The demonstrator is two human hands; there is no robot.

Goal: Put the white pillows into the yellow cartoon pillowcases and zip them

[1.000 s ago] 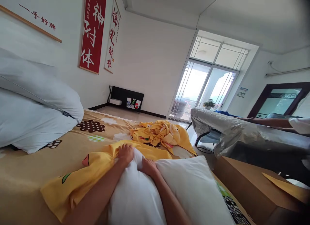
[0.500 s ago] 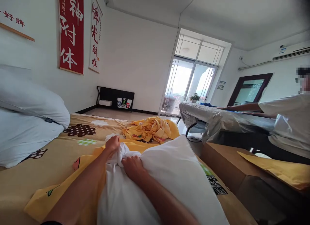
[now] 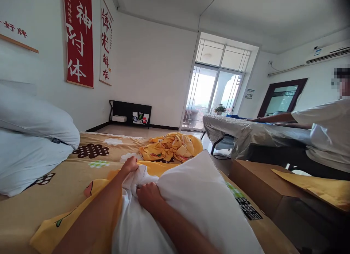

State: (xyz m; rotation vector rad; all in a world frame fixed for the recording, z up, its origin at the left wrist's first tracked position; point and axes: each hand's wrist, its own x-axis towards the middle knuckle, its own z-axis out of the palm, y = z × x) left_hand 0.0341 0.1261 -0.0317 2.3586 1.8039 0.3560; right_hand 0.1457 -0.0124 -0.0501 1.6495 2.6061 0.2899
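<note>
Both hands work at the near end of a white pillow (image 3: 197, 199) that lies on the bed (image 3: 82, 162), over a yellow case (image 3: 79, 214) spread flat under it. The left hand (image 3: 130, 165) has its grip pressed together on a bunched corner of the pillow, fingers curled into the white cloth. The right hand (image 3: 147, 195) sits just beside it, its grip also closed on gathered white cloth. The pillow's long axis runs from the person out toward the window (image 3: 213, 97), its far corner pointing up and away. Beyond it lies a crumpled yellow heap (image 3: 169, 148). Two more white pillows (image 3: 30, 137) are stacked at the left. At the right stands a brown box (image 3: 259, 184), and another person (image 3: 325, 133) leans on a silver board (image 3: 246, 131).
</note>
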